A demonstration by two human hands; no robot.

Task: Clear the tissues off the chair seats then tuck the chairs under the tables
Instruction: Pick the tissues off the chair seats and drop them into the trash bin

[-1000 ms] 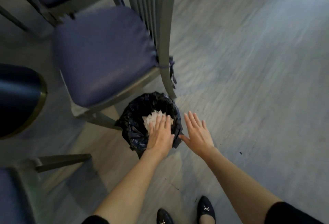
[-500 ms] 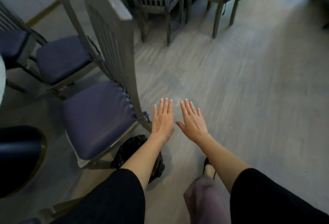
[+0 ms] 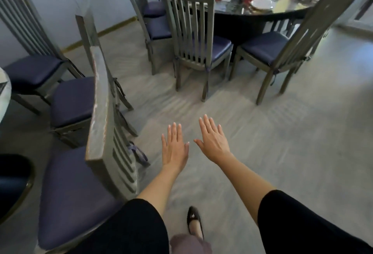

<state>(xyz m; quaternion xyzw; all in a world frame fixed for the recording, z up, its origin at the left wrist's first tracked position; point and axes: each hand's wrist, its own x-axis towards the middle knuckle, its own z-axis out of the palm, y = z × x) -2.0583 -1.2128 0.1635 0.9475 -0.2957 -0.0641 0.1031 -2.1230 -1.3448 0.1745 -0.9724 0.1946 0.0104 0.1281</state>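
Two bare hands held flat above the floor, among chairs.

At lower left the nearest chair shows its blue seat cushion, and its slatted back rises just left of the left hand without touching it. Both hands are flat, palms down, fingers straight, holding nothing. The right hand lies just beside the left, thumbs nearly meeting. At upper centre the middle chair and at upper right the right chair stand with seats out from under the dark round tabletop, which carries white plates.
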